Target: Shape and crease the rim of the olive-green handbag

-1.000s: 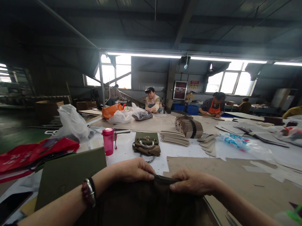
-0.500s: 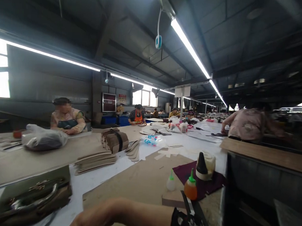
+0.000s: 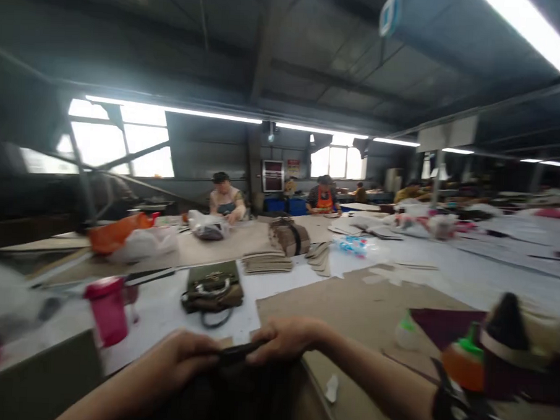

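Note:
Low in the middle, my left hand (image 3: pixel 183 357) and my right hand (image 3: pixel 281 340) pinch the top edge of a dark, soft-looking piece (image 3: pixel 239 388). A dark band runs between the fingers of both hands. The piece hangs below them and runs out of the picture, so its kind cannot be made out. Beyond the hands lies an olive-green bag-like item (image 3: pixel 214 291) with curved handles and metal fittings. Right of my right forearm stand a small white bottle (image 3: pixel 407 336) and an orange glue bottle (image 3: pixel 463 366), both with green nozzles.
A pink cup (image 3: pixel 108 314) stands at left, near a dark green panel (image 3: pixel 45 373). Farther back are stacked tan pieces (image 3: pixel 266 263), a strapped bundle (image 3: pixel 288 237), and plastic bags. A black cone (image 3: pixel 507 322) sits at right. Co-workers (image 3: pixel 227 201) sit across the table.
The view has swung left, bringing in the pink cup. My right hand has come up from the lower edge, and my left hand is now visible; both grip the dark piece.

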A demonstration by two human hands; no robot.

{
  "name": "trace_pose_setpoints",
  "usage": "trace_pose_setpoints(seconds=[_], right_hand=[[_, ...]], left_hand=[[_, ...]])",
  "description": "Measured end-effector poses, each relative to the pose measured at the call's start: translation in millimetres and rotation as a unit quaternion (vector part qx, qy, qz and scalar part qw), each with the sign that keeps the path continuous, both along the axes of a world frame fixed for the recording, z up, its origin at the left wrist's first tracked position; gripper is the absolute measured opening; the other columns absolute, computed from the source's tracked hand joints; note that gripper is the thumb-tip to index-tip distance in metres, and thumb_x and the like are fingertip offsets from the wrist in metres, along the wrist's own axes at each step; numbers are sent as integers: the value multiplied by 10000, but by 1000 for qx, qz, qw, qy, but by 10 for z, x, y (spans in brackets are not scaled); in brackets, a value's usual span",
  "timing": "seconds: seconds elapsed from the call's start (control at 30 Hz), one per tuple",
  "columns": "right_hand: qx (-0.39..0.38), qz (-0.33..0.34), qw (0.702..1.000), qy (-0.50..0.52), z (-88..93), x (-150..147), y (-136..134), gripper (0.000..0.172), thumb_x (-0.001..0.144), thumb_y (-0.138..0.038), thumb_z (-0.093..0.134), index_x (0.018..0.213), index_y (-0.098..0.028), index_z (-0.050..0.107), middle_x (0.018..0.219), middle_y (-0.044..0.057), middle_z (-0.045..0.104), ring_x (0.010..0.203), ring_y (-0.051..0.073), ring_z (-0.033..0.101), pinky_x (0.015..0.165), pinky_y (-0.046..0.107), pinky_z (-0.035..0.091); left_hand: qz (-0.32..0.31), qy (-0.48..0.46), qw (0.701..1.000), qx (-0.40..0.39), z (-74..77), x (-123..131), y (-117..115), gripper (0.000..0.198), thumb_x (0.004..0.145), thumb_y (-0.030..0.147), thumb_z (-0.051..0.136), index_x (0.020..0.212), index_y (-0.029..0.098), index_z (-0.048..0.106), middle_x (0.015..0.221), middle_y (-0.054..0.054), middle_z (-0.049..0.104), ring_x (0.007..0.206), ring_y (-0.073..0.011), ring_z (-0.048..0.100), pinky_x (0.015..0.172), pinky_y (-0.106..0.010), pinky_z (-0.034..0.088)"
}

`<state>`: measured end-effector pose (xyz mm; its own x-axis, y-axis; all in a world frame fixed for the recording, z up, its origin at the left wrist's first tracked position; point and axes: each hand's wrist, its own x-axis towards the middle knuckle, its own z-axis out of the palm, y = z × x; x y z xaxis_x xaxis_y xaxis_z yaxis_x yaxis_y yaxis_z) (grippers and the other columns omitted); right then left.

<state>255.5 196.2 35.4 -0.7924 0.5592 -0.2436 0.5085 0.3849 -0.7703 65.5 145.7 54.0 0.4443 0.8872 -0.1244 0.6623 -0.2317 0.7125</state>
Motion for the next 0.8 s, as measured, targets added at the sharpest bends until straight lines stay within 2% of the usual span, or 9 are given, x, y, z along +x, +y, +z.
trace_pose_setpoints(seconds=[0.07, 0.13, 0.3, 0.47, 0.63, 0.73, 0.8], right_hand=[[-9, 42, 999, 13, 4, 36, 29, 168, 761, -274, 522, 750, -115, 573, 540, -63, 375, 464, 39, 315, 400, 134, 249], [-16, 64, 998, 22, -6, 41, 54, 209, 767, -312, 499, 729, -112, 546, 535, -59, 351, 449, 38, 285, 376, 142, 215], [-37, 63, 997, 21, -7, 29, -11, 290, 754, -398, 493, 698, -114, 512, 528, -53, 325, 432, 38, 254, 356, 149, 182], [-55, 53, 997, 19, 2, 22, -6, 314, 732, -418, 526, 770, -107, 544, 564, -39, 374, 467, 44, 295, 387, 143, 223], [-66, 51, 996, 22, -32, 31, 19, 369, 709, -463, 544, 790, -103, 551, 592, -27, 402, 486, 50, 318, 403, 145, 242], [-72, 49, 996, 23, -42, 38, 16, 397, 703, -486, 538, 812, -104, 552, 608, -18, 421, 493, 56, 337, 411, 148, 260], [-69, 48, 996, 25, -37, 41, 11, 396, 702, -484, 541, 809, -103, 556, 602, -20, 418, 486, 54, 332, 404, 147, 252]], left_hand=[[20, -5, 1000, -10, 33, -236, -158, 216, 707, 296, 493, 782, 186, 663, 760, 13, 643, 749, -162, 543, 678, -196, 411], [10, -24, 1000, -14, 32, -294, -192, 233, 710, 273, 489, 822, 156, 657, 752, 2, 640, 704, -145, 536, 647, -188, 402], [-1, -37, 999, -10, -5, -248, -82, 253, 707, 265, 508, 877, 141, 649, 792, -13, 638, 722, -141, 533, 645, -184, 393], [-11, -51, 998, -34, -22, -289, -69, 261, 698, 266, 516, 883, 133, 643, 773, -14, 633, 669, -120, 517, 610, -179, 388], [20, -74, 994, -76, -32, -308, -79, 246, 659, 246, 549, 859, 138, 642, 711, 4, 616, 628, -105, 502, 575, -171, 383], [31, -92, 990, -103, -30, -308, -82, 267, 633, 224, 571, 881, 148, 638, 728, 6, 620, 648, -112, 515, 602, -179, 397], [17, -108, 987, -116, -22, -304, -87, 292, 636, 220, 569, 915, 158, 630, 777, 2, 629, 686, -124, 529, 644, -193, 408]])
